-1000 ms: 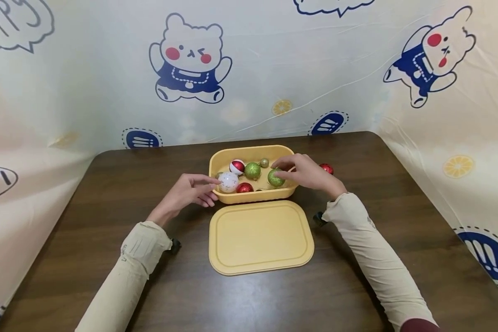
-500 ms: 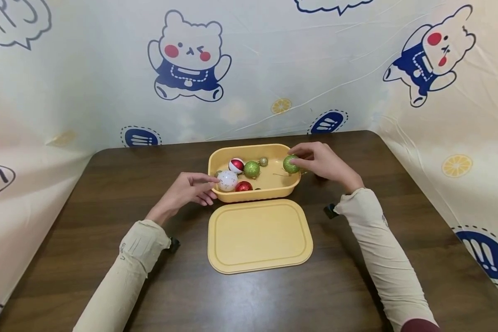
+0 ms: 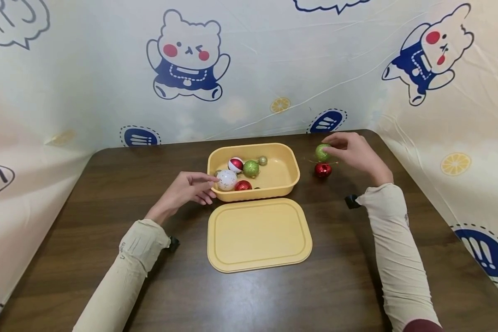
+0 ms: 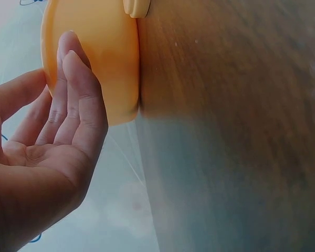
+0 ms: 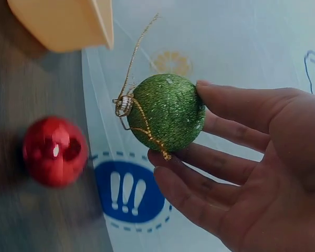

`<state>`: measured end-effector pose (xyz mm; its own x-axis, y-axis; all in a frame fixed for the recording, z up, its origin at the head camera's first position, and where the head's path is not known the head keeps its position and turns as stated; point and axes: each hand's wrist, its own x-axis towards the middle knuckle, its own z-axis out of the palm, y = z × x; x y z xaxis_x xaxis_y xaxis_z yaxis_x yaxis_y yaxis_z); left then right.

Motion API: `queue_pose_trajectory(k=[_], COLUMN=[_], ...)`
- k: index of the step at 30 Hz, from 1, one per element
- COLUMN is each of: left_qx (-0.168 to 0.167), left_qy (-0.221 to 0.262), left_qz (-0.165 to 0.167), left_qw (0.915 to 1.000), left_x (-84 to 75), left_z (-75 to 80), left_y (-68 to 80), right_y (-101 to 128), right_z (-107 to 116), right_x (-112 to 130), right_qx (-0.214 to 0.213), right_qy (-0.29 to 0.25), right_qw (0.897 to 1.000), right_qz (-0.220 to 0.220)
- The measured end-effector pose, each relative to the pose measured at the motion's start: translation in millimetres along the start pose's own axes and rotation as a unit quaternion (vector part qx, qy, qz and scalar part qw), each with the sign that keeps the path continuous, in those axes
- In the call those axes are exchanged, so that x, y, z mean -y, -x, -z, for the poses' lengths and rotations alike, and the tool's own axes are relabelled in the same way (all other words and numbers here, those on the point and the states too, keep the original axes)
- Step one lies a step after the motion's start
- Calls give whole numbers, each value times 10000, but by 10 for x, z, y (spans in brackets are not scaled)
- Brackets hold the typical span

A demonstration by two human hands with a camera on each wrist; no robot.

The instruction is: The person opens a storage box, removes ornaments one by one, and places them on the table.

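Observation:
My right hand [image 3: 354,150] pinches a glittery green Christmas ball [image 5: 168,113] between thumb and fingertips, its gold cord hanging loose. It is held over the table to the right of the yellow box [image 3: 295,177]. Just below it in the head view, a shiny red Christmas ball [image 3: 323,170] lies on the table. My left hand [image 3: 188,188] rests at the box's left end, fingers fairly straight against the wall and rim. Inside the box near it are a white ball [image 3: 226,180], a red-and-white ball [image 3: 235,164], a red ball [image 3: 243,185] and another green ball [image 3: 251,168].
A small gold ball [image 3: 263,160] also sits in the box. The flat yellow lid [image 3: 259,235] lies on the brown table [image 3: 249,299] in front of the box. A printed cloth [image 3: 249,69] hangs behind the table's far edge and along its sides.
My right hand has lifted the green ball out of the box and carried it right, above the red ball on the table. My left hand has stayed at the box.

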<state>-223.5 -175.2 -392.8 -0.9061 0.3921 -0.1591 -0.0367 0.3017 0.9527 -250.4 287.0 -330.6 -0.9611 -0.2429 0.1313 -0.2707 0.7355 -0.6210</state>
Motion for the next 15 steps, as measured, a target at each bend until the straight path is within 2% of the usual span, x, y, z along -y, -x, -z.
queue_pose_trajectory(k=[8,15], left_qx=[-1,-7], left_qy=[-26,-39], left_qz=[-8,-1], left_qw=[10000,10000], left_x=[-8,8], left_z=[-2,3], left_y=[1,1], right_y=[119,108], right_z=[194,166], right_x=[-235,-432], right_qx=[224,720], right_qy=[354,776], right_qw=[9983,9924], right_qz=[-413,-630])
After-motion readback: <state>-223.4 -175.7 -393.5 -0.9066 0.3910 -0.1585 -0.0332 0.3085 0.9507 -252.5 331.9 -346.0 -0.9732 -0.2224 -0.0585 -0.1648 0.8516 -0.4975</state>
